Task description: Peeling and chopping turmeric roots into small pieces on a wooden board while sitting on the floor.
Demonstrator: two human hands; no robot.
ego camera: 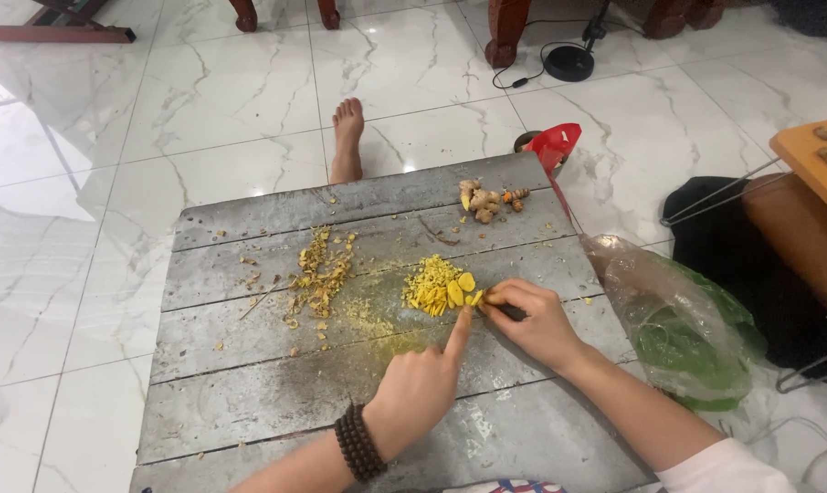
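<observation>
On a grey plank table (249,393), the right hand (537,319) grips a dark knife handle (512,312) while the left hand (418,388), forefinger out, steadies small, firm, likely slippery turmeric slices (442,288) just ahead.

A crumpled clear-and-green plastic bag (683,333) lies right of the board, a red bag (553,144) (small, bunched) behind it.

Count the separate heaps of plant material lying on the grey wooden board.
3: yellow slices by the right hand, peel scraps left of centre, whole roots near the far edge. Loose bits lie scattered too.
</observation>
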